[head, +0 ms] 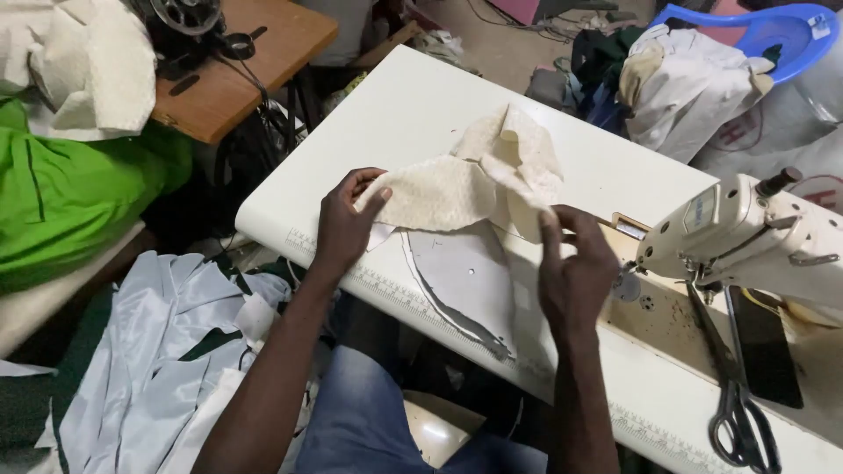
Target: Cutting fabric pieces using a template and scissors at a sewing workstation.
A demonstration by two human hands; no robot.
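A cream textured fabric piece (465,189) is held up over the white sewing table (413,105). My left hand (344,224) pinches its left end. My right hand (575,268) grips its right lower edge between thumb and fingers. The cloth's far end rests crumpled on the table. Under the cloth lies a flat grey curved pattern piece (465,281), close to the table's near edge. A white sewing machine (755,237) stands just right of my right hand.
Black scissors (742,412) lie on the table at the right, beside a dark phone-like slab (766,351). Pale blue cloth pieces (167,351) are heaped at my left knee. Green fabric (70,193), a wooden table with an older machine (237,70), and a blue basin (773,35) surround the area.
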